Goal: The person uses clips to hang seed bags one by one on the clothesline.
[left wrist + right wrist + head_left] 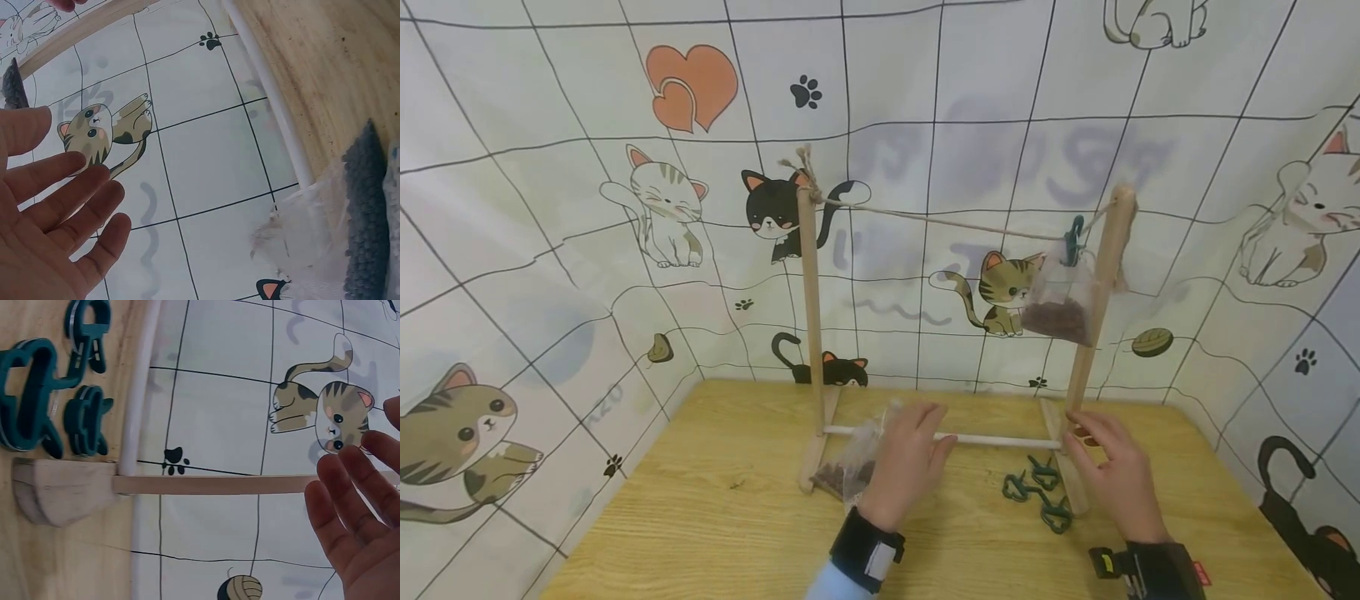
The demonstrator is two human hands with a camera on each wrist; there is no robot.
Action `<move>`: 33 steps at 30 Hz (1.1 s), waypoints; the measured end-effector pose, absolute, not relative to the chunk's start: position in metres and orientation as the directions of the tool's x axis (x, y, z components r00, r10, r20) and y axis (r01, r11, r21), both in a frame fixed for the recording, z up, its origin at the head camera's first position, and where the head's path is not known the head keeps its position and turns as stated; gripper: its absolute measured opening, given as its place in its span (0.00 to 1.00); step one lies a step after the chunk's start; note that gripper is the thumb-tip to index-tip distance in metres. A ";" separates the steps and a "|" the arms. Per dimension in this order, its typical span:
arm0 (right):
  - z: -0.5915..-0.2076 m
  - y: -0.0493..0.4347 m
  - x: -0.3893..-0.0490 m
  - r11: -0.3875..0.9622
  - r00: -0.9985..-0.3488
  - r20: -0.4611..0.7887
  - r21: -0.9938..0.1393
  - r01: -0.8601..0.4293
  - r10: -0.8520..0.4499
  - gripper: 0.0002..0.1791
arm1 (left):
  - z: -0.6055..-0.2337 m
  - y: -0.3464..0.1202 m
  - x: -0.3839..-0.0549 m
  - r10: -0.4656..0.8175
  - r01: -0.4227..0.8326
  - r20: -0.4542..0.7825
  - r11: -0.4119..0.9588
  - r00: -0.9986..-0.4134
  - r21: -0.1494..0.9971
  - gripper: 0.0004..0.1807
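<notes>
My left hand (pixel 910 458) hovers over the table in front of the white crossbar (pixel 1000 441), its fingers loosely extended and holding nothing. Partly hidden behind it, clear bags (pixel 835 479) with dark pellets sit by the left post's foot. Near the lower right post (pixel 1093 333) is my right hand (pixel 1116 475), fingers relaxed and nothing gripped; whether it touches the post I cannot tell. Several green clips (pixel 1037 492) lie on the table between the hands. Another green clip (pixel 1073 240) holds a clear bag of brown contents (pixel 1060 308) on the string (pixel 940 220).
The wooden frame's left post (pixel 810 308) stands upright, with the string knotted at its top. Both posts have wooden feet, such as the right foot (pixel 69 487), on the wood-grain table (pixel 700 517). A cat-patterned sheet (pixel 895 100) closes off the back and sides.
</notes>
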State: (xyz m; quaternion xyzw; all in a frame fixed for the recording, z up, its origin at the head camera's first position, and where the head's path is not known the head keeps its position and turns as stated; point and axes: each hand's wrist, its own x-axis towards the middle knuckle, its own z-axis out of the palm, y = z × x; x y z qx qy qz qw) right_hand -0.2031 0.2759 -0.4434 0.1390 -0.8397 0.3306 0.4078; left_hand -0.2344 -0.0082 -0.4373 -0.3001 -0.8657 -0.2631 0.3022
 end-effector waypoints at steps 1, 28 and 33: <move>-0.446 0.275 -0.203 0.742 -0.640 0.767 -0.452 -0.495 0.040 0.21 | -0.439 -0.008 -0.234 0.363 0.679 0.680 0.681 -0.638 0.274 0.22; -0.479 0.266 -0.219 0.836 -0.913 0.347 -0.418 -0.355 -0.214 0.20 | -0.469 0.033 -0.213 0.571 0.652 0.563 0.755 -0.597 -0.075 0.18; -0.484 0.265 -0.229 0.858 -0.944 0.211 -0.401 -0.320 -0.253 0.24 | -0.477 0.043 -0.208 0.612 0.655 0.535 0.743 -0.583 -0.136 0.17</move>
